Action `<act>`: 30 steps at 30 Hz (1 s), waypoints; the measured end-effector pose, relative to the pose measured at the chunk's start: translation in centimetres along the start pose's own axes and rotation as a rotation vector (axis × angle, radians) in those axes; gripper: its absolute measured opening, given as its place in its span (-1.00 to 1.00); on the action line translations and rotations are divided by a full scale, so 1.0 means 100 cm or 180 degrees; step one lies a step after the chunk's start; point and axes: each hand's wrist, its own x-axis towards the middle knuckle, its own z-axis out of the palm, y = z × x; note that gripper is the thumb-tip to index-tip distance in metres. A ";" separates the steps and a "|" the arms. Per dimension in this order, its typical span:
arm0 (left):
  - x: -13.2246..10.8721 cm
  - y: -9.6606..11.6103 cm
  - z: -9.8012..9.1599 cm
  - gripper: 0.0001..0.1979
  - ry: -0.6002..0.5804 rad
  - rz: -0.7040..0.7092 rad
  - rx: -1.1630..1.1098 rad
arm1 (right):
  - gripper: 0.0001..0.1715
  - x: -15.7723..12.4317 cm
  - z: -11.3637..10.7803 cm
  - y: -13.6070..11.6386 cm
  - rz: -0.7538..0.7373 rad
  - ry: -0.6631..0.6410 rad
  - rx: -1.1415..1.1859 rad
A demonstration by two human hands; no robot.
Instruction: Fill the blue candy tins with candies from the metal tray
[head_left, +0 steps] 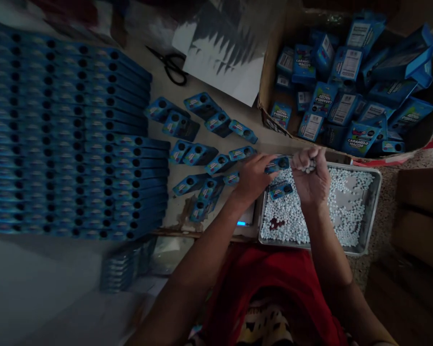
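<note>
My left hand (254, 177) grips the left end of a small blue candy box (280, 164), with its fingers over the top edge. The box is at the upper left edge of a metal tray (373, 206) of small white candies (292, 221). Palm up and fingers curled, my right hand (313, 180) holds a handful of white candies (309, 165) just right of that box. A second blue box (281, 191) lies over the candies, between my hands and nearer my body. A dark red piece (276, 223) shows among the candies.
Several loose blue boxes (198, 154) stand left of my hands, beside long stacked rows of blue boxes (75, 144). A cardboard carton (265, 103) of blue boxes is at the back right. Black scissors (175, 67) lie near paper sheets (234, 72). A blue-lit display (242, 223) glows beside the tray.
</note>
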 end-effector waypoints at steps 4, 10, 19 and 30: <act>-0.001 0.014 0.002 -0.74 -0.0281 0.0209 0.0129 | -0.50 0.006 -0.010 0.024 -0.0295 -0.0143 -0.0817; 0.001 0.031 0.014 -0.89 -0.0575 0.0394 0.0206 | -0.51 -0.004 -0.041 0.042 -0.0673 0.0213 -0.1314; 0.009 0.035 0.031 -0.80 -0.0742 0.0435 0.0257 | -0.78 -0.002 -0.069 0.045 -0.0437 0.0809 -0.0781; -0.002 0.000 0.031 -0.58 -0.0514 -0.0327 -0.0541 | -0.57 -0.056 -0.177 0.019 -0.0028 -0.0316 -0.3880</act>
